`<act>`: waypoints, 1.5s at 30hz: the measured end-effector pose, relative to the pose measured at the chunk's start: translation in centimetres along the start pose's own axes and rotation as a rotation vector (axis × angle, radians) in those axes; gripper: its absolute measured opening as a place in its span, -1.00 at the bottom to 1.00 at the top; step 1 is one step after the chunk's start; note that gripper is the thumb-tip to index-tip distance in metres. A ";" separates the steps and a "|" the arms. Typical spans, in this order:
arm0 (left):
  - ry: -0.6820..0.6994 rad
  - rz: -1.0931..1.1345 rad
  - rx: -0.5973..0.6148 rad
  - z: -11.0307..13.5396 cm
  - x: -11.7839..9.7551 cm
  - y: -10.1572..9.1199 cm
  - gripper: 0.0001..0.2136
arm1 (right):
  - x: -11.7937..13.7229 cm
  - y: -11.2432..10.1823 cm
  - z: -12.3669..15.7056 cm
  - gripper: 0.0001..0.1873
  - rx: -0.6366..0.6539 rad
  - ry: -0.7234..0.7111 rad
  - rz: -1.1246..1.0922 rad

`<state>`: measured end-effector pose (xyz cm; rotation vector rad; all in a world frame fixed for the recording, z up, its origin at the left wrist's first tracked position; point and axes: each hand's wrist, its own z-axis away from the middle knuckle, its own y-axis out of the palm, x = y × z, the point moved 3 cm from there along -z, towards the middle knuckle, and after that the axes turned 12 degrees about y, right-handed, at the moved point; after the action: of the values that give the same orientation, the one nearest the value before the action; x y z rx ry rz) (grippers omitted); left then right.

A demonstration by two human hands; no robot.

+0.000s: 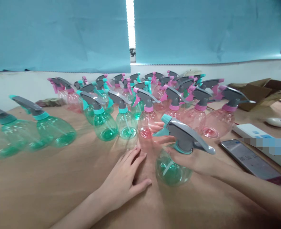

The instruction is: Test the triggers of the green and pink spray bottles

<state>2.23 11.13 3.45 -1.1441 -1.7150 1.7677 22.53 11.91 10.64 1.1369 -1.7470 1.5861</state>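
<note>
A green spray bottle [171,170] with a grey trigger head and teal collar stands near the table's front, and my right hand [190,159] is wrapped round its neck from the right. My left hand [123,178] lies flat on the brown table [47,184], fingers stretched out, just left of that bottle and not touching it. Right behind my hands stand a green bottle [126,122] and a pink bottle [147,122] of the same kind.
Several green and pink spray bottles [174,95] crowd the table's back; two green ones [52,127] stand at the far left. A phone [250,160] and a white box [252,131] lie to the right, a cardboard box [262,92] behind them.
</note>
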 end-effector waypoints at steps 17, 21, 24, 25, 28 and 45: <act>-0.002 0.000 0.007 0.0 0.1 0.1 -0.39 | -1.3 0.5 0.0 -0.59 -0.027 -0.004 -0.096; -0.001 0.001 0.013 0.0 0.0 0.1 -0.38 | -0.7 0.4 -0.1 -0.64 -0.017 -0.012 -0.068; 0.001 -0.001 0.014 0.0 0.0 0.0 -0.38 | -0.4 0.3 -0.1 -0.68 -0.016 -0.025 -0.046; 0.001 -0.001 0.011 0.0 -0.1 0.0 -0.38 | -0.4 0.3 -0.1 -0.69 -0.012 -0.031 -0.043; 0.002 -0.001 0.003 -0.1 -0.1 0.0 -0.38 | -0.7 0.3 -0.1 -0.79 -0.016 -0.041 -0.043; 0.006 0.023 -0.013 0.0 -0.1 -0.1 -0.40 | 0.6 -0.1 -0.2 -0.67 0.010 -0.059 -0.064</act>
<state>2.26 11.08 3.58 -1.1778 -1.7185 1.7672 22.29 11.96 11.28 1.2429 -1.7240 1.5394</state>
